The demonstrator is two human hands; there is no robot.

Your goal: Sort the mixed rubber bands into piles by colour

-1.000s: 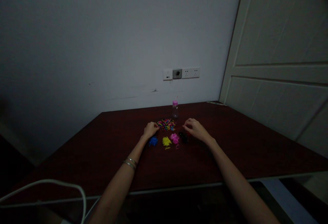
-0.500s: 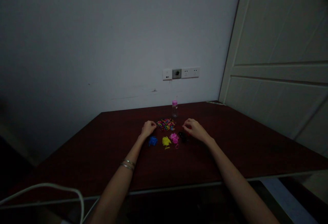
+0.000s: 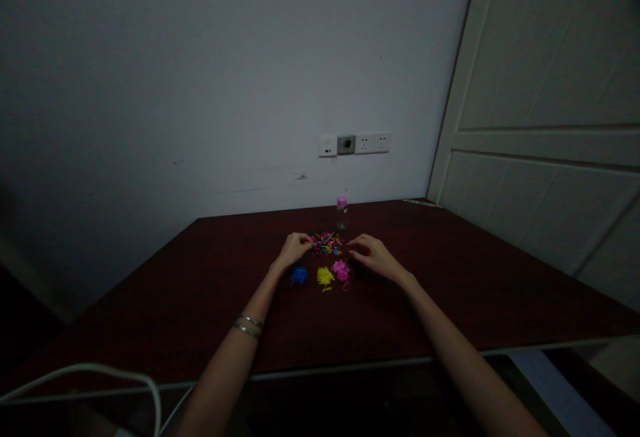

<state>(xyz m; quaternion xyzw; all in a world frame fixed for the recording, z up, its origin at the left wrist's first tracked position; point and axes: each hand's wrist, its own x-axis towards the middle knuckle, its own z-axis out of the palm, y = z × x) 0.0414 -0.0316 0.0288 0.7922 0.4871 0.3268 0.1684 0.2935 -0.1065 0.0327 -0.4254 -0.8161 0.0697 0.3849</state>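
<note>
A mixed heap of small multicoloured rubber bands [image 3: 327, 244] lies on the dark red table. At the heap's left edge is my left hand [image 3: 295, 250], fingertips pinched together; what they hold, if anything, is too small to make out. My right hand [image 3: 376, 257] hovers by the heap's right side, thumb and fingers apart, with nothing visible between them. Nearer to me lie sorted piles: blue bands [image 3: 299, 276], yellow bands [image 3: 325, 276] and pink bands [image 3: 341, 270]. A dark pile beneath my right hand is mostly hidden.
A clear bottle with a pink lid [image 3: 342, 213] stands behind the heap. Wall sockets [image 3: 372, 143] sit above the table [image 3: 200, 290]. A white cable [image 3: 100, 368] loops at the front left, and a pale door [image 3: 540, 130] rises on the right.
My right hand has moved left towards the mixed heap and its fingers have parted. My left hand drew back slightly, then returned to the heap's edge.
</note>
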